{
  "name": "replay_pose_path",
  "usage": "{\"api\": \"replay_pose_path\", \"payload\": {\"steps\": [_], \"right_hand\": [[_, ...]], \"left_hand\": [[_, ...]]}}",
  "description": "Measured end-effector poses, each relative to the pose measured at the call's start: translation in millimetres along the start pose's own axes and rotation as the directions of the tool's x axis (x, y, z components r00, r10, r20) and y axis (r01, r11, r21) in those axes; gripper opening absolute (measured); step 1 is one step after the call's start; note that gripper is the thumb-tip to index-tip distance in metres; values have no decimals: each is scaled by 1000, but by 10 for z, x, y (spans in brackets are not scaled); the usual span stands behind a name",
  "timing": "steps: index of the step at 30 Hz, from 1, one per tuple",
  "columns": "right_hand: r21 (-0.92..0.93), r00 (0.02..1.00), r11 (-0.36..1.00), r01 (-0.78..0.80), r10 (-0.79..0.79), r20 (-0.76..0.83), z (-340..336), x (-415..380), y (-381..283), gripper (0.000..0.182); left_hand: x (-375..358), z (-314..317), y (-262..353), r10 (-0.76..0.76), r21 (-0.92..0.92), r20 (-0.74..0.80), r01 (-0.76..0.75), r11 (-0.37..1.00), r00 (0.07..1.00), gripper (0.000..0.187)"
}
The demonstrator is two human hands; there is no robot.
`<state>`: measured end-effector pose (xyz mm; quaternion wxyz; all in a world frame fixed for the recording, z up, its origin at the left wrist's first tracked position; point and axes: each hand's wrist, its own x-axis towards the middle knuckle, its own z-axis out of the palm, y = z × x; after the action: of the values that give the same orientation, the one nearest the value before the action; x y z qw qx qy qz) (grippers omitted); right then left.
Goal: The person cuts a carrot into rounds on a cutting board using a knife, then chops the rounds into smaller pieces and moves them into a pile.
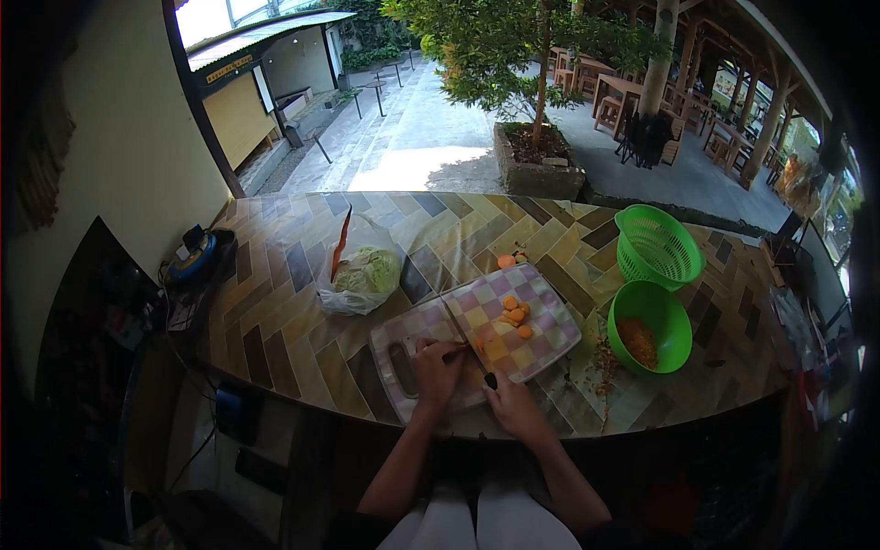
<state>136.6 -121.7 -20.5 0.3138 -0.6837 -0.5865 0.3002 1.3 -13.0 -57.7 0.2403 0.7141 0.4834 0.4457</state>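
A checkered cutting board (550, 335) lies on the table before me. My right hand (516, 408) is closed around the black handle of a knife (490, 379), its thin blade slanting up and left across the board. To the left of the blade, my left hand (438, 374) is bent down on the board, fingers closed on what looks like a carrot, mostly hidden beneath them. Orange carrot slices (517, 313) sit in a small heap right of the blade. More carrot pieces (507, 261) lie just past the board's far edge.
A clear plastic bag (353, 301) holds a pale green cabbage (368, 270), beside a long thin red-orange thing (342, 243). At right stand a green colander (653, 243) and a green bowl (674, 321) with orange bits inside. Scraps (603, 367) litter the tabletop near the bowl.
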Motion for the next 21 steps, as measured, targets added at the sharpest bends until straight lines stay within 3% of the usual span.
{"api": "replay_pose_path", "payload": {"steps": [6, 12, 17, 20, 21], "right_hand": [[-149, 982, 977, -150, 165, 90, -34, 72, -188, 28], [-335, 992, 934, -125, 126, -17, 56, -51, -314, 31], [-284, 997, 956, -75, 67, -38, -157, -146, -181, 33], [-280, 994, 960, -15, -16, -107, -244, -190, -92, 35], [-276, 990, 961, 6, -44, -134, -258, -204, -75, 35]], "left_hand": [[-1, -5, 16, -8, -7, 6, 8, 1000, 1000, 18], [-20, 6, 28, 21, 37, -21, -20, 999, 1000, 18], [-8, -33, 71, 85, 34, 8, -85, 996, 996, 17], [32, -40, 10, -40, -132, 40, 45, 990, 998, 14], [48, -96, 30, -145, -187, 65, 155, 970, 987, 14]]}}
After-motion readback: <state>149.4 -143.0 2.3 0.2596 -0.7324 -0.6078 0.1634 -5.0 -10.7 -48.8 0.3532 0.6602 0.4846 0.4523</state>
